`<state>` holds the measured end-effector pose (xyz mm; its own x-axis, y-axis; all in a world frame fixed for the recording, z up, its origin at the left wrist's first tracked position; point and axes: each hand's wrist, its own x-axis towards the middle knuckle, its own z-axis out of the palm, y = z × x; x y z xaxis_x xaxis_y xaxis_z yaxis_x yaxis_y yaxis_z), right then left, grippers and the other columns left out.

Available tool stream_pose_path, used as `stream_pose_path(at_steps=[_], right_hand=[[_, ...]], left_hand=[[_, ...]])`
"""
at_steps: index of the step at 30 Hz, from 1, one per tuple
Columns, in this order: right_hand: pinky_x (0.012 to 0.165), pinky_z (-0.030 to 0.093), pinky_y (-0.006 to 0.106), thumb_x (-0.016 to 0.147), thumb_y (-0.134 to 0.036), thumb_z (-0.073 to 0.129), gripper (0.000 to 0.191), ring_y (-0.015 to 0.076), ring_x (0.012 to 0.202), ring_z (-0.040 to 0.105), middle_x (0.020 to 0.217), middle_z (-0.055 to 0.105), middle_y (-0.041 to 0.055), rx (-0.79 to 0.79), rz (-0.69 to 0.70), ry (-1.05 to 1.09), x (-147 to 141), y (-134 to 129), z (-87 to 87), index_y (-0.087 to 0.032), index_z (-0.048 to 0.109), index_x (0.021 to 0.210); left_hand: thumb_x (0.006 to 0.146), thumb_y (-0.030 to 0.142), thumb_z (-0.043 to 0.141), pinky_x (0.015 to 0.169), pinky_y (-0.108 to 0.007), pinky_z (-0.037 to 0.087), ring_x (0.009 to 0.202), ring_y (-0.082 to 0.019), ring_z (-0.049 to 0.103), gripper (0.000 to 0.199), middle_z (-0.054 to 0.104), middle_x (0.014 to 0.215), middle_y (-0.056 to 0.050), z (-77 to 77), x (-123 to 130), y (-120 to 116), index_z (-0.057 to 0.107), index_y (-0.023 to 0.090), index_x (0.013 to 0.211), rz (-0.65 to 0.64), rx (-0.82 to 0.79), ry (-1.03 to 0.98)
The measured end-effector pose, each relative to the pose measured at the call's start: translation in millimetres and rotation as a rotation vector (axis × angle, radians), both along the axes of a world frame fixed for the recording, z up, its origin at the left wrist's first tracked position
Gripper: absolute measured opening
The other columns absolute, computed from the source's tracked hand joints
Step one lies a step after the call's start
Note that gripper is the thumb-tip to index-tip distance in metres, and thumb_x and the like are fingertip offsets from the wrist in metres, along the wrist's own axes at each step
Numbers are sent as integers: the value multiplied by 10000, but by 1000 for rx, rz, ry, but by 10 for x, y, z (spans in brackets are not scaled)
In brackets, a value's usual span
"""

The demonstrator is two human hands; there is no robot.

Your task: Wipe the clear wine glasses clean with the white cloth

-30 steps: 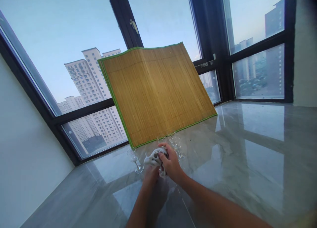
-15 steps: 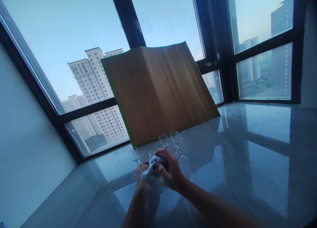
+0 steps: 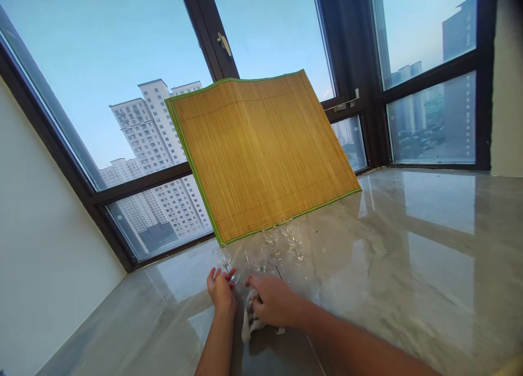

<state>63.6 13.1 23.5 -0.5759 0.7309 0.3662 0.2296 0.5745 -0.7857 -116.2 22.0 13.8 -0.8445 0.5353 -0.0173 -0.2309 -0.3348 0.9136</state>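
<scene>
My left hand (image 3: 222,290) is at the foot of the leftmost wine glass (image 3: 222,257), palm turned up and fingers apart. Whether its fingertips touch the glass's stem or foot, I cannot tell. My right hand (image 3: 272,299) grips a crumpled pale cloth (image 3: 252,319), which hangs below the fingers just above or on the tabletop. Beyond my right hand, a larger-bowled wine glass (image 3: 256,256) stands, its lower part faint. Behind it are another wine glass (image 3: 270,235) and more clear stemware (image 3: 289,233) close together at the right.
A yellow bamboo mat (image 3: 265,147) with green edging leans against the dark-framed window (image 3: 196,32) behind the glasses. The glossy marble-look surface (image 3: 388,267) stretches to the right. A white wall (image 3: 44,245) borders it on the left.
My hands were together around the bunched cloth; now they are apart. The left has moved left beside the leftmost glass, and the right has come lower with the cloth. The picture is brighter and warmer.
</scene>
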Motion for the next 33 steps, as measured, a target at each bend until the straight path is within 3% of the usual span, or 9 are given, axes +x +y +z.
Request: stream_pose_path(at_steps=[4,9,15,26,33], right_hand=[[724,452,309,802,-195,578,400,279,880,705,988,780,125,223,9,-223,-15,50,-67,-212,686,1186],[675,441,288,814,-212,581,408,278,871,711,988,780,139,208,-37,-279,-1,43,-41,-186,673,1210],[681,448,304,819,-195,574,368,285,859,716,978,782,150,177,-82,-254,-2,27,-16,-177,696,1166],[734,478,334,860,-268,532,445,296,938,723,1042,773,158,219,-102,-397,13,29,37,-157,633,1279],[721,486,330,852,-219,526,371,286,904,731,1015,776,149,226,-115,-423,16,26,43,-159,658,1194]], left_hand=[[605,95,658,536,-179,408,660,-97,704,571,629,1107,3,9,28,4,513,277,1126,-89,-16,33],[641,110,652,505,-170,418,663,-106,706,542,667,1166,-24,-26,38,22,531,264,1146,-130,-57,85],[654,118,648,501,-167,431,639,-99,686,492,670,1088,-21,-61,28,47,554,256,1116,-127,-78,130],[650,146,609,479,-195,446,564,-82,616,476,622,982,3,-61,24,95,521,241,1109,-108,-105,145],[654,155,605,464,-192,447,559,-82,605,471,627,959,2,-62,30,111,521,230,1111,-115,-129,172]])
